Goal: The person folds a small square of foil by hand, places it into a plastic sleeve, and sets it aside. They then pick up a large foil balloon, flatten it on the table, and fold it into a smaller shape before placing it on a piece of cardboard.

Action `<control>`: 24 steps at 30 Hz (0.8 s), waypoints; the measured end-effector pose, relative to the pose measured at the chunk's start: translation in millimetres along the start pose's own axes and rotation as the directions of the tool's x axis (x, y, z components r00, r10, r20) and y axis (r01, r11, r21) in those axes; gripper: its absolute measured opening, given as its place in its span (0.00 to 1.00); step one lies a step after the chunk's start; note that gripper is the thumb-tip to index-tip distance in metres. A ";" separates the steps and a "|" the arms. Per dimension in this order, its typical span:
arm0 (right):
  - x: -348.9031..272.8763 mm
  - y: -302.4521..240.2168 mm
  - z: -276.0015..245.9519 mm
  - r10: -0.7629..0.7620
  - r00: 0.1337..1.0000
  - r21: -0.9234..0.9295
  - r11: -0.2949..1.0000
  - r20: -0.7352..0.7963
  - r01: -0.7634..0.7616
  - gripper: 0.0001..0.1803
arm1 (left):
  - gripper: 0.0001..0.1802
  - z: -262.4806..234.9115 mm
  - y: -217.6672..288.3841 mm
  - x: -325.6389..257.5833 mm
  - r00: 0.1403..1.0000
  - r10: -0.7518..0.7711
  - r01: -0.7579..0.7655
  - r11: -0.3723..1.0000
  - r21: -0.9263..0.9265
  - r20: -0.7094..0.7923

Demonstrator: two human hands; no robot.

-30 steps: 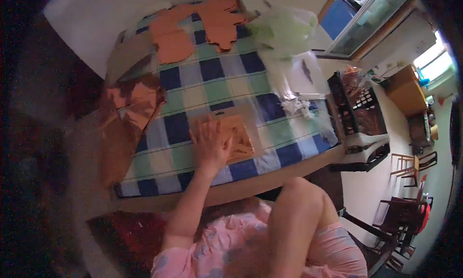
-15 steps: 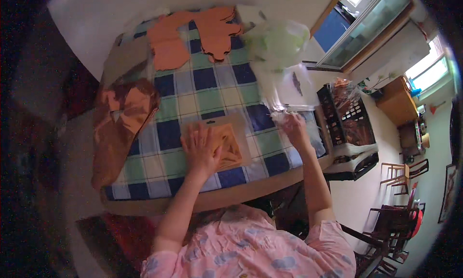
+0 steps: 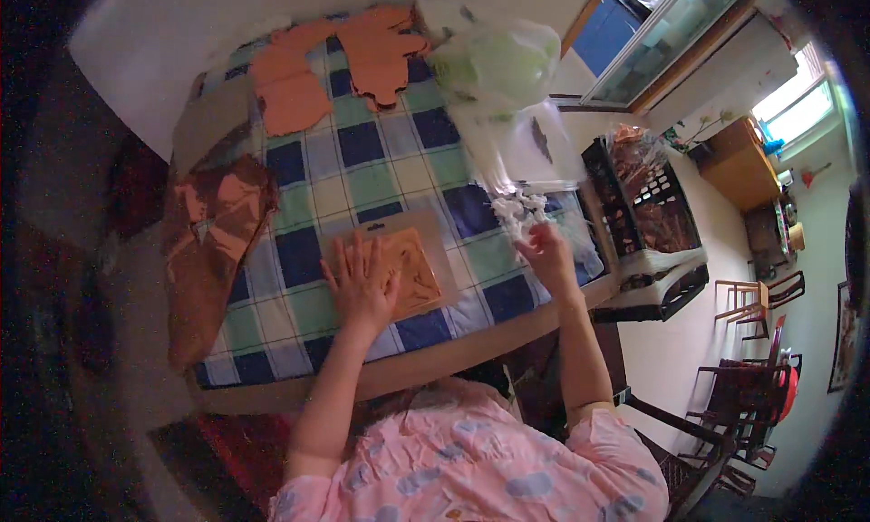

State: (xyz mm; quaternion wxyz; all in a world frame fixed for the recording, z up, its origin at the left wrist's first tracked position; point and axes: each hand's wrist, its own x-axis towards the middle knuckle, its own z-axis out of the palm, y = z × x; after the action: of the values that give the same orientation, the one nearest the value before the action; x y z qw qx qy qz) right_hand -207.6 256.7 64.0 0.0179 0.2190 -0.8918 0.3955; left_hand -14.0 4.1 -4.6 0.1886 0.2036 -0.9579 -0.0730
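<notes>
My left hand (image 3: 362,291) lies flat, fingers spread, on a clear, flat plastic packet (image 3: 444,259) with a hang hole and an orange, folded-looking sheet (image 3: 419,273) inside. Out to the right, my right hand (image 3: 548,257) has its fingers bent together beside a small heap of crumpled white strips (image 3: 518,210). Whatever is pinched in those fingers is too small to make out. Just beyond the heap lies a stack of clear plastic bags (image 3: 535,150). Both hands are over a blue, green and white checked cloth (image 3: 358,191) covering the table.
Flat orange cut-out pieces (image 3: 290,91) lie at the far side. Shiny copper-coloured packets (image 3: 217,214) sit along the left edge. A bulging greenish-white plastic bag (image 3: 498,64) stands at far right. Right of the table is a black crate (image 3: 648,196) holding packets; chairs (image 3: 748,300) stand farther off.
My right hand has drawn back slightly from the white strips toward me. My left hand stays flat on the packet. The whole view has shifted a little.
</notes>
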 end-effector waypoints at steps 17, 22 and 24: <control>-30.9 3.4 19.8 -0.184 0.892 -0.029 0.976 0.414 0.215 0.06 | 0.37 -5.6 -1.6 2.3 0.998 -0.031 0.032 0.999 -0.023 0.058; -18.8 -42.1 71.7 -0.126 0.928 0.093 0.991 0.350 0.099 0.07 | 0.38 -4.4 -3.2 0.6 0.993 -0.023 0.023 1.000 0.000 0.117; -15.0 -51.1 91.7 -0.221 0.952 0.119 0.973 0.212 0.200 0.06 | 0.38 -1.1 -0.3 0.8 0.991 -0.029 0.028 1.000 0.012 0.134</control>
State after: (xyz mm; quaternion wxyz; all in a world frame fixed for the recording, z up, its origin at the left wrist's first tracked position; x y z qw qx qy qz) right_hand -160.4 166.7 33.7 -0.0510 0.3566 -0.8397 0.4064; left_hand -14.1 3.4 -3.3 0.1216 0.2128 -0.9658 -0.0846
